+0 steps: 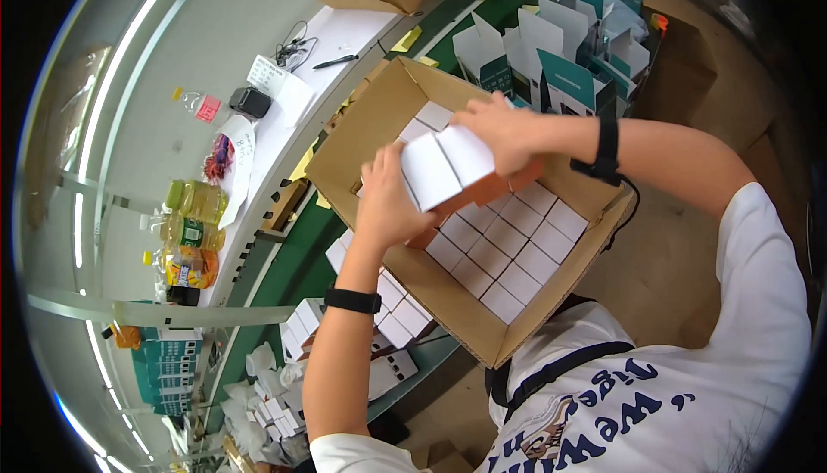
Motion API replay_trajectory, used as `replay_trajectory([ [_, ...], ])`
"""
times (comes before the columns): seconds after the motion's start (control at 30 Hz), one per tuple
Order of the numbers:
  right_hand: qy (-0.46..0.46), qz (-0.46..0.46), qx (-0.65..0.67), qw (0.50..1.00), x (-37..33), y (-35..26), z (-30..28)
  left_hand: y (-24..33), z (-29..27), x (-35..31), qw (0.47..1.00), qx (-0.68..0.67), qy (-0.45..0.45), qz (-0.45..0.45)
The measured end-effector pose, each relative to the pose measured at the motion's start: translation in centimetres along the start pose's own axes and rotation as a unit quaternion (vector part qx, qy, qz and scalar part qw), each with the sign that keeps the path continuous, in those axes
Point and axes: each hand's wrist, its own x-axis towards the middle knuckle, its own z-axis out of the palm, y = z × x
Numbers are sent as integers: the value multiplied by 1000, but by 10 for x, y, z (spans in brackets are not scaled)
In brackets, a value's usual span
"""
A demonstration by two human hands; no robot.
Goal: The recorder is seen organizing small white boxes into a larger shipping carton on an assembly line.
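Note:
An open brown cardboard carton [551, 296] sits tilted in front of me, packed with rows of small white boxes [489, 258]. Pressed together between my two hands is a pair of white-topped boxes with orange sides [432, 173], over the carton's far part. My left hand [385, 203] is closed on the pair's left side, and my right hand [501, 134] on the right side, its fingers reaching over the top. Whether the pair touches the boxes under it is hidden. Each wrist wears a black band.
Left of the carton, more white boxes [398, 314] stand on the green bench [314, 253]. Teal-and-white packages with raised flaps [551, 51] stand at the far right. Along the white shelf [289, 150] are drink bottles [194, 236], a black device [250, 102] and a pen [335, 62].

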Motion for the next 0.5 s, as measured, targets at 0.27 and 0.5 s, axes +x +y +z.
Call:
replay_trajectory([
  [0.27,-104,-60,-8,993,54,6,62,-31,54,-30,984,-36,-117,-132],
  [0.5,-130,-169,-21,977,85,9,76,-39,72,-31,956,7,-187,-226],
])
